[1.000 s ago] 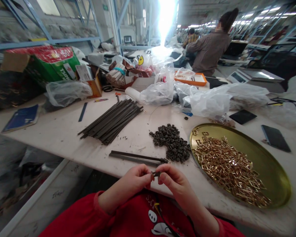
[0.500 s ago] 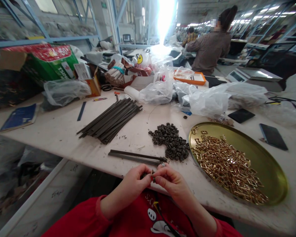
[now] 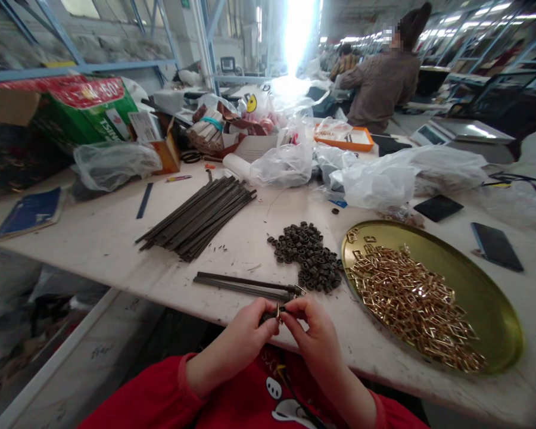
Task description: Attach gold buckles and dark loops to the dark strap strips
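Observation:
At the table's front edge my left hand point(image 3: 249, 329) is closed on a dark strap point(image 3: 268, 314), most of it hidden by the fingers. A gold buckle point(image 3: 277, 313) stands upright at the strap's end, between my two hands. My right hand point(image 3: 315, 331) pinches the dark strap end just right of the buckle. Just beyond the fingers lie a few finished-looking dark straps point(image 3: 245, 286), one with a buckle at its right end. Small dark loops point(image 3: 307, 253) are heaped behind them, and a gold tray point(image 3: 486, 304) of loose buckles point(image 3: 411, 304) sits to the right.
A bundle of dark strips point(image 3: 199, 220) lies left of centre. Plastic bags point(image 3: 375, 179), an orange box point(image 3: 361, 140) and a green-red carton point(image 3: 102, 113) line the back. Two dark flat devices, one a phone point(image 3: 496, 245), lie far right. A co-worker point(image 3: 382, 83) is beyond the table.
My right fingers have shifted slightly up and right and opened out a little. The gold buckle now shows more clearly between my hands. The view has shifted slightly.

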A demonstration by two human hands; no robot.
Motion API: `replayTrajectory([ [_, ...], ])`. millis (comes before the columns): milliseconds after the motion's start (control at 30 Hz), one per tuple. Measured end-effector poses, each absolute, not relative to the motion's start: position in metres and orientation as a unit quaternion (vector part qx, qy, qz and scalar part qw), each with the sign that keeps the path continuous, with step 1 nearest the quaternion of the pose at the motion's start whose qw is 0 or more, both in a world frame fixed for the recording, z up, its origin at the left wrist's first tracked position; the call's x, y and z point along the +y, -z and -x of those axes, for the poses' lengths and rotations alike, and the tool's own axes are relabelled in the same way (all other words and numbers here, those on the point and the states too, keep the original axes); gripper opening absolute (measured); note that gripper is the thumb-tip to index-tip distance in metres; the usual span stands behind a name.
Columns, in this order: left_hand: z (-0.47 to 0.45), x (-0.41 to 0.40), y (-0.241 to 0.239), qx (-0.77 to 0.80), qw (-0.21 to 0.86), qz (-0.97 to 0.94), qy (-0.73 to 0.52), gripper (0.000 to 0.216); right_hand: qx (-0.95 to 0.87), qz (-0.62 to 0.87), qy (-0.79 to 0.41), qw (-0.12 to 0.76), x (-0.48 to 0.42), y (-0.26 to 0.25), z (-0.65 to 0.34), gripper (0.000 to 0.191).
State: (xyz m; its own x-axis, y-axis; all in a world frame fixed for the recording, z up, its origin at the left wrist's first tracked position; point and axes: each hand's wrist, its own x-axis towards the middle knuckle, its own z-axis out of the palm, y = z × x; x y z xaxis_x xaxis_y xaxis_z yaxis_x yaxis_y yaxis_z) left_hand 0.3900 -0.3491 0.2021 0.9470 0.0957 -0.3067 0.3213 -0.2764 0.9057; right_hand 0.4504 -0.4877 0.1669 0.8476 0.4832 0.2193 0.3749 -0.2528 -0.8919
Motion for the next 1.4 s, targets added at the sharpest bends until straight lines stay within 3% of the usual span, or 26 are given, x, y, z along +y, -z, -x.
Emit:
replayTrajectory([
  [300,-0.387,-0.354,-0.205,0.15,0.579,-0.8,0.056,0.024,-0.395,0.782,0.085,0.475,-0.494,-0.163,-0.442,0.024],
  [633,-0.381,-0.354,-0.199,0.166,0.634,-0.754,0.023,0.015,-0.428,0.767,0.061,0.473,-0.498,-0.166,-0.432,0.034],
  [767,-0.377,-0.355,-0.199,0.155,0.637,-0.753,0.05,0.026,-0.357,0.77,-0.019,0.528,-0.499,-0.169,-0.436,0.024],
  [867,-0.376,-0.356,-0.205,0.115,0.638,-0.758,0.07,0.033,-0.237,0.72,-0.164,0.631,-0.498,-0.178,-0.441,0.017],
  [967,-0.376,-0.356,-0.21,0.076,0.65,-0.75,0.096,0.041,-0.15,0.609,-0.319,0.711,-0.496,-0.183,-0.446,0.024],
  [1067,-0.376,-0.357,-0.21,0.067,0.676,-0.726,0.106,0.048,-0.09,0.537,-0.371,0.752,-0.491,-0.181,-0.448,0.028],
  [1267,-0.382,-0.354,-0.201,0.074,0.706,-0.692,0.132,0.029,0.024,0.457,-0.462,0.76,-0.48,-0.173,-0.445,0.04],
  [1400,-0.388,-0.347,-0.199,0.094,0.722,-0.672,0.139,0.025,-0.036,0.525,-0.448,0.723,-0.477,-0.168,-0.459,0.033],
])
